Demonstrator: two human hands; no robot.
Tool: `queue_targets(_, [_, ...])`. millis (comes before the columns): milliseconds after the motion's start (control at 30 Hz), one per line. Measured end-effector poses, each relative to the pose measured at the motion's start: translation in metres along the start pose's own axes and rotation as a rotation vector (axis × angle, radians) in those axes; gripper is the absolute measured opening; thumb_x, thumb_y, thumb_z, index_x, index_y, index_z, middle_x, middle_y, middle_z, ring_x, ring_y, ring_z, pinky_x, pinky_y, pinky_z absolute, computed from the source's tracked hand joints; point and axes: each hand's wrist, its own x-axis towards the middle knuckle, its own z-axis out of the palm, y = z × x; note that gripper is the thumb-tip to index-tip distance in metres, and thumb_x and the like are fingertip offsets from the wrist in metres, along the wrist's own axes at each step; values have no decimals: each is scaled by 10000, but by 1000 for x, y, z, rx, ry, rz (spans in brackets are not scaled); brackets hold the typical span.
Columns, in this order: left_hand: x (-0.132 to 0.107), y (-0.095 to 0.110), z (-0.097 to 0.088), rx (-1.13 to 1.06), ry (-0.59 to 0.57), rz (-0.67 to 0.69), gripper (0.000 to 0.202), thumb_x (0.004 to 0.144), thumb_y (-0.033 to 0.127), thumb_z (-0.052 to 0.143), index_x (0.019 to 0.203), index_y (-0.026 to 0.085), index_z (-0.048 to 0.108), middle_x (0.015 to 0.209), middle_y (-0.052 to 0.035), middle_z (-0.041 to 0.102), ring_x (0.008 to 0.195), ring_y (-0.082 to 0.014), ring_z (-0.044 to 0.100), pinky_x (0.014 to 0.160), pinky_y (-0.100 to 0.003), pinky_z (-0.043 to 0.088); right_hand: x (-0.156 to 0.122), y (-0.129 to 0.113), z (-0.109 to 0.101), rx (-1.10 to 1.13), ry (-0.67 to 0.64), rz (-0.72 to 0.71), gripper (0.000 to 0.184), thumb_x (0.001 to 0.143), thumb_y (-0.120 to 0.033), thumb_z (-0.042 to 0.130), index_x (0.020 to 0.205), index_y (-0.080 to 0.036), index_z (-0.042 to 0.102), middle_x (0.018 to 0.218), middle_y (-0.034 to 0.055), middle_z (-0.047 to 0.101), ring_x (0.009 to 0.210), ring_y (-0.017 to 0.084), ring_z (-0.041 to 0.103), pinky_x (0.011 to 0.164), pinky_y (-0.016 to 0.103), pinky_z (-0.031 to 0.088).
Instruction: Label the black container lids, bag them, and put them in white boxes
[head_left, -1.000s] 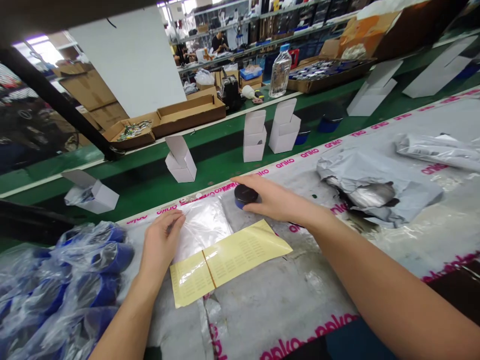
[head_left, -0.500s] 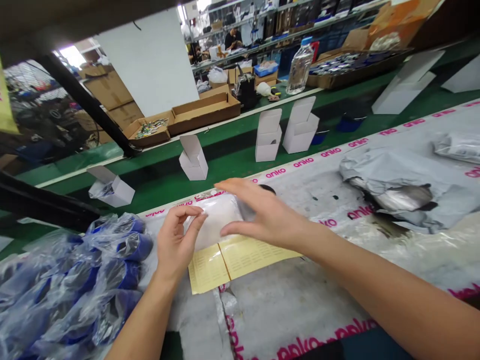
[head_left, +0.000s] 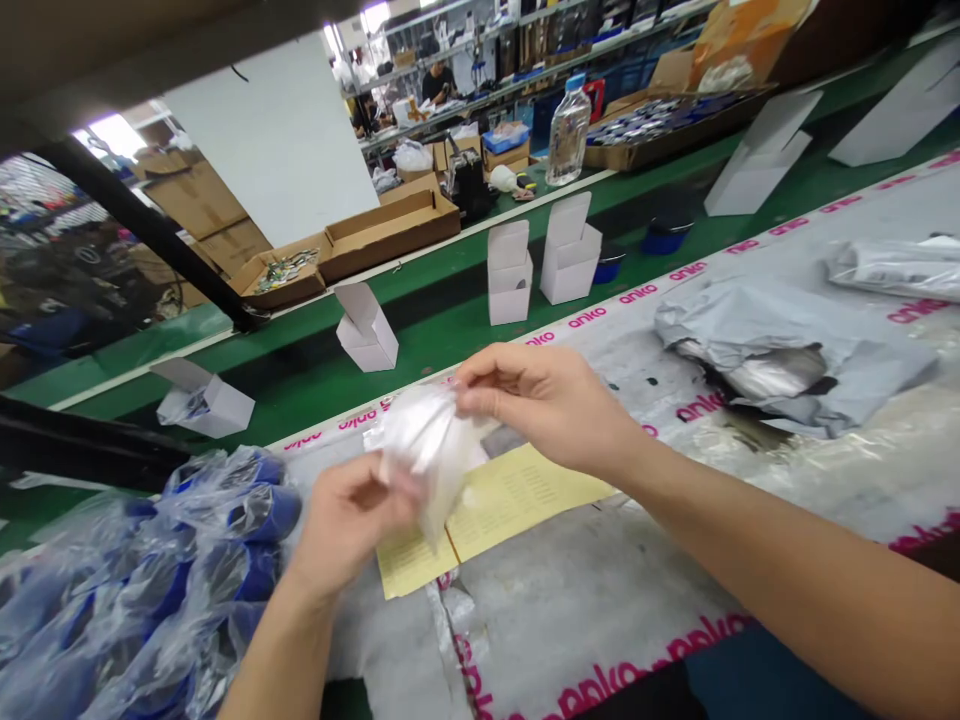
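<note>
A clear plastic bag (head_left: pixel 431 445) is lifted off the table between both hands. My left hand (head_left: pixel 352 525) grips its lower edge with closed fingers. My right hand (head_left: pixel 547 405) pinches its upper right corner. Under them a yellow printed sheet (head_left: pixel 495 505) lies flat on the grey plastic-covered table (head_left: pixel 600 580). The round dark-blue puck seen a moment ago is hidden behind my right hand.
A heap of blue items in clear bags (head_left: pixel 150 580) fills the left. Crumpled grey bags (head_left: pixel 780 350) lie at the right. White folded boxes (head_left: pixel 510 272) stand on the green conveyor (head_left: pixel 442 320). Behind are cardboard trays (head_left: pixel 382 230) and a water bottle (head_left: pixel 566 130).
The bag lay flat under my left hand while my right hand held the blue puck; now both hands have lifted the bag off the table and the puck is out of sight.
</note>
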Motion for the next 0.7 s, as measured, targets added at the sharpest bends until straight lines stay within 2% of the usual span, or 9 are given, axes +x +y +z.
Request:
queue_targets(67, [-1,7,-2,-155,-71,-39,438,735,597,847,672,173,757,619,-77,658,568,-211,620,546,-303,538,-8,3,1,153,-129,123,29,815,-171,677,816,-199,684,742,-6,701,690,151,662,659,285,534])
queue_targets(133, [2,13,3,-262,33,-128,467,671,629,875,693,175,765,591,-59,643,493,-175,580,457,-251,489,-16,9,7,247,-230,213,16,819,-186,694,817,-196,682,738,-2,697,696,152,665,657,282,526])
queue_targets(200, [7,15,14,-265,139,-230,395,596,490,961,787,194,784,711,-58,702,557,-166,619,495,-216,504,-22,18,15,198,-191,191,37,821,-182,709,795,-197,688,762,2,685,729,154,651,678,288,509])
queue_targets(267, [10,11,28,-231,118,-277,404,558,337,989,889,211,796,840,-71,738,644,-171,655,575,-215,539,-27,28,23,12,-72,58,85,814,-139,716,759,-198,690,789,2,649,757,153,612,700,294,481])
queue_targets(333, [10,3,41,-233,110,-253,372,592,300,963,917,218,799,854,-75,743,652,-163,655,588,-210,541,-31,36,28,-181,7,-82,145,825,-75,680,742,-194,682,817,3,607,770,147,576,708,294,452])
queue_targets(400, [9,-4,48,-243,168,-208,298,619,296,938,874,220,802,849,-70,741,654,-161,654,581,-207,536,-33,42,31,-241,32,-146,193,845,-37,630,735,-191,663,813,-2,578,753,138,557,686,285,431])
queue_targets(467, [8,-8,51,-228,250,-181,251,597,288,933,789,204,795,825,-63,732,661,-167,649,574,-209,530,-34,44,31,-194,38,-119,210,841,-28,631,710,-191,648,780,-13,570,723,128,550,657,275,415])
queue_targets(567, [8,-7,50,-186,350,-213,240,545,276,926,664,170,746,671,-29,666,561,-141,568,503,-202,479,-29,40,23,-98,48,-2,181,809,-75,706,683,-198,666,733,-24,565,687,125,543,629,273,405])
queue_targets(700, [9,0,50,-162,305,-232,230,624,320,872,724,158,744,693,-38,661,575,-150,553,509,-224,476,-19,27,7,-2,-11,86,130,815,-147,724,703,-213,716,789,1,633,756,151,593,680,292,459])
